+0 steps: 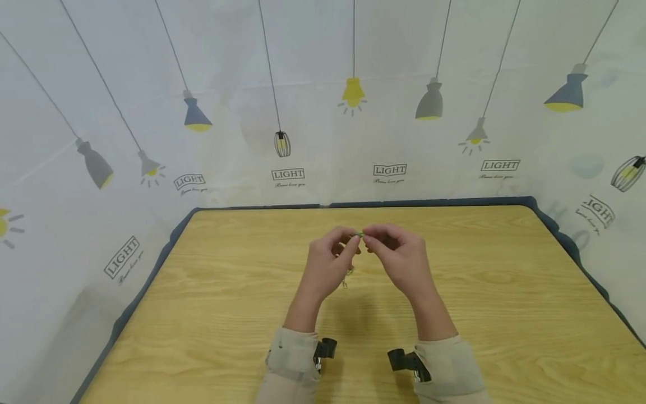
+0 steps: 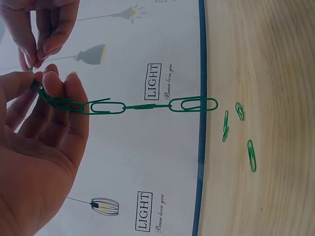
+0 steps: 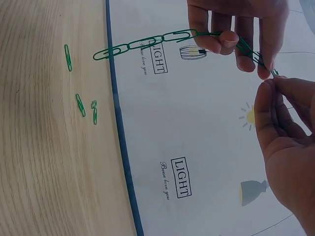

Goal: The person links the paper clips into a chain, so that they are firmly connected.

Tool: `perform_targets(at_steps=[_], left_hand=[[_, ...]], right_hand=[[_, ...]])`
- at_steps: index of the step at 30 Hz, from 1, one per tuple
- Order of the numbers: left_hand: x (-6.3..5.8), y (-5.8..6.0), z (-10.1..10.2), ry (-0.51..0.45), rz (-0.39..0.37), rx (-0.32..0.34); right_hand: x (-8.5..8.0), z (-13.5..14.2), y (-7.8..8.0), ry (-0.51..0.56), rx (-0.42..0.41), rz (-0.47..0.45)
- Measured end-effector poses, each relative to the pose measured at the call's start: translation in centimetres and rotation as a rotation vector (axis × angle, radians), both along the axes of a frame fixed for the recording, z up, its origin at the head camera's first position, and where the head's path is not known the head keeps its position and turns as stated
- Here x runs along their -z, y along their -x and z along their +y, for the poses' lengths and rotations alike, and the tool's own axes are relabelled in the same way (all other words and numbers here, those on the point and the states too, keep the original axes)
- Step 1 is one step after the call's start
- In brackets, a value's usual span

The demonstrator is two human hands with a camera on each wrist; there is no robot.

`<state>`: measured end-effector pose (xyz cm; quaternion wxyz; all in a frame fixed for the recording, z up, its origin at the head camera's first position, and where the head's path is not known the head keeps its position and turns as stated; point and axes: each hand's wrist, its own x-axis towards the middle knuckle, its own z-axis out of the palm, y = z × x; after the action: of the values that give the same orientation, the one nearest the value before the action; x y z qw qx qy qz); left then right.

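Left hand: your left hand (image 1: 325, 266) is raised above the table, fingers curled, pinching the top of the paper clip chain (image 2: 123, 106) between thumb and fingertips.
Right hand: your right hand (image 1: 398, 255) meets the left one fingertip to fingertip; its thumb and forefinger are pinched together on a single green clip (image 1: 359, 234) at the top end of the chain. Only a sliver of that clip shows, so you cannot tell whether it is already hooked on.
Chain: it hangs from your left fingers toward the table; the left wrist view shows several green clips linked end to end, the lowest one (image 2: 193, 104) near the table but whether it touches cannot be told.
Loose clips: three green clips (image 2: 251, 155) lie on the table (image 1: 504, 314) below the chain's free end, near one another and apart from the chain.
Table: light wood grain with a dark blue edge (image 2: 201, 147), your hands over its middle.
Backdrop: a white cloth (image 1: 101, 168) printed with hanging lamps and the word LIGHT stands around the table.
Sleeves: beige cuffs (image 1: 295, 353) with a small black camera at each wrist.
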<state>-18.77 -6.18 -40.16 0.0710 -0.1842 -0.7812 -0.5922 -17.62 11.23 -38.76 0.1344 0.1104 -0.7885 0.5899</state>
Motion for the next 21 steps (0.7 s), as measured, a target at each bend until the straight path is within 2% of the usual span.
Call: perform_targets(at_steps=[9, 21], left_hand=[[-0.2, -0.2, -0.6, 0.041, 0.021, -0.059], [0.6, -0.1, -1.2, 0.005, 0.005, -0.062]], right_hand=[[-0.3, -0.2, 0.1, -0.053, -0.039, -0.027], [-0.7, -0.3, 0.3, -0.137, -0.091, -0.064]])
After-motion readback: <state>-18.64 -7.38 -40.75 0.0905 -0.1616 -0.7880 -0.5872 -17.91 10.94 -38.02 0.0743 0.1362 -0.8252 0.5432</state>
